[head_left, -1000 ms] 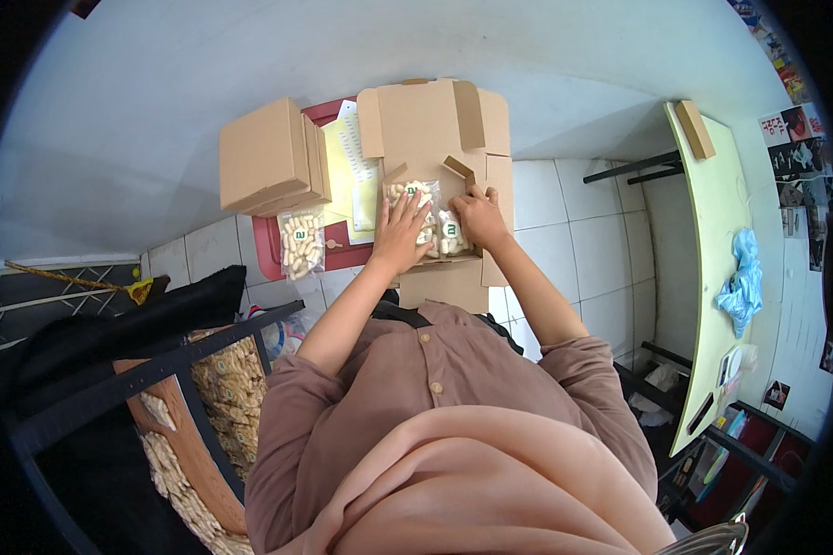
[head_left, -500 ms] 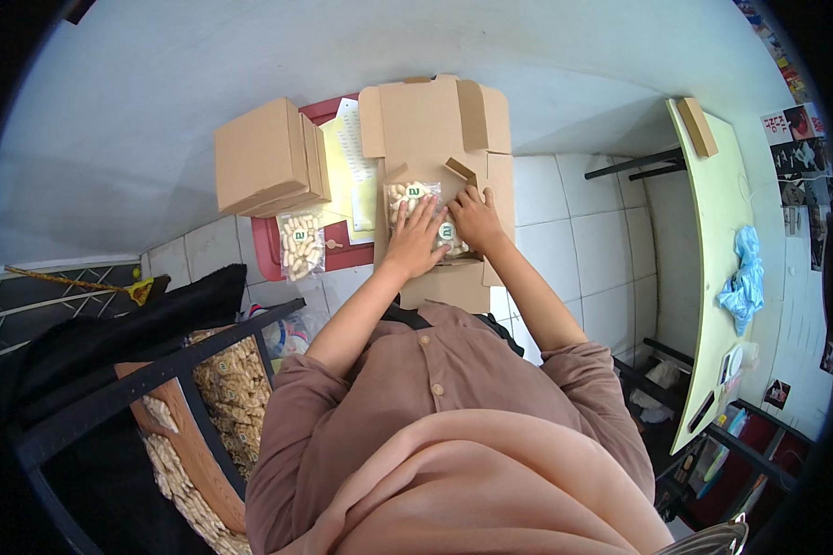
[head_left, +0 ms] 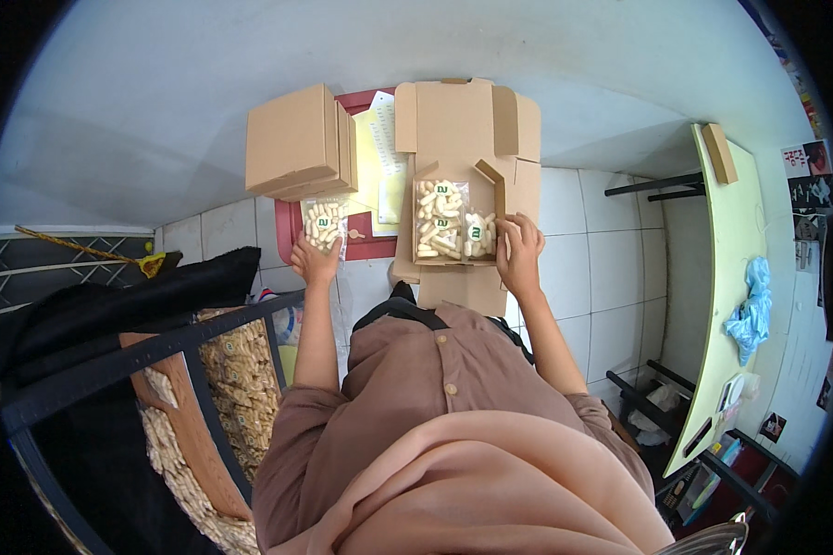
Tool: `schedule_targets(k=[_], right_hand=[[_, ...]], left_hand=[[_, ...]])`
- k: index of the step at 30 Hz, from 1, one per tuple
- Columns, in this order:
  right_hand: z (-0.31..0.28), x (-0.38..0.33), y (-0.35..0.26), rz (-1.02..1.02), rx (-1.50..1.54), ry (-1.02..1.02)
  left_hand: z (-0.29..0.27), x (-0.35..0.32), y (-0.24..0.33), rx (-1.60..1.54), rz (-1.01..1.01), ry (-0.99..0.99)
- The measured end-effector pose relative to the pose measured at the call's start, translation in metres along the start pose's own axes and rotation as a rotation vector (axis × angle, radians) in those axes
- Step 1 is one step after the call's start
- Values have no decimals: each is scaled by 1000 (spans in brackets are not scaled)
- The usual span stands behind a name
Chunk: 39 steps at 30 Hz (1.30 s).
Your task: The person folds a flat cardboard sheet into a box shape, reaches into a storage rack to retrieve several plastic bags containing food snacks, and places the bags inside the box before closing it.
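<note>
An open cardboard box [head_left: 453,263] lies in front of me with its lid folded back toward the wall. Inside it are clear packets [head_left: 440,242] of pale, capsule-shaped pieces with green labels; one packet [head_left: 479,234] sits in the right part. My right hand [head_left: 521,250] holds the box's right wall, thumb and fingers around the edge. Over at the left, my left hand [head_left: 317,259] grips the lower left edge of another such packet [head_left: 324,225], which rests beside the stacked boxes. Part of its fingers is hidden by the palm.
Closed cardboard boxes [head_left: 292,139] are stacked at the left on a red surface [head_left: 379,248] with papers [head_left: 389,139]. A dark-framed rack [head_left: 194,388] with many filled packets stands at lower left. At right is a pale yellow tabletop [head_left: 713,277] with a blue plastic bag [head_left: 750,310].
My left hand has left the packets in the box and moved left to the separate packet. The right hand has shifted from the box's inside to its right wall. The view has shifted slightly.
</note>
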State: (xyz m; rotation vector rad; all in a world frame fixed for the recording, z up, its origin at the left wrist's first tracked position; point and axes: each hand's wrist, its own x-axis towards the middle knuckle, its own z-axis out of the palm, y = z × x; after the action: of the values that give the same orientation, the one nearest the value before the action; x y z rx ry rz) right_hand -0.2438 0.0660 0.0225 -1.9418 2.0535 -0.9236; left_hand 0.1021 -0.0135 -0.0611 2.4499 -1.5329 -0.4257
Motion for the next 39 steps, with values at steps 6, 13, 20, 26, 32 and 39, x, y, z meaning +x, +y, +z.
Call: schedule_targets(k=[6, 13, 20, 26, 32, 39], right_hand=[[-11, -16, -14, 28, 19, 47], [-6, -16, -40, -45, 148, 13], [20, -4, -84, 469, 1179, -351], [-7, 24, -116, 447, 1318, -338], [-48, 22, -117, 130, 996, -258], [-69, 17, -119, -271, 766, -16]], left_hand=[[-19, 1, 8, -9, 81, 28], [-23, -23, -4, -396, 276, 200], [-63, -114, 55, -1261, 496, 11], [-57, -144, 68, -983, 810, 52], [-100, -136, 96, -1036, 763, -117], [-112, -148, 130, -1357, 750, -320]])
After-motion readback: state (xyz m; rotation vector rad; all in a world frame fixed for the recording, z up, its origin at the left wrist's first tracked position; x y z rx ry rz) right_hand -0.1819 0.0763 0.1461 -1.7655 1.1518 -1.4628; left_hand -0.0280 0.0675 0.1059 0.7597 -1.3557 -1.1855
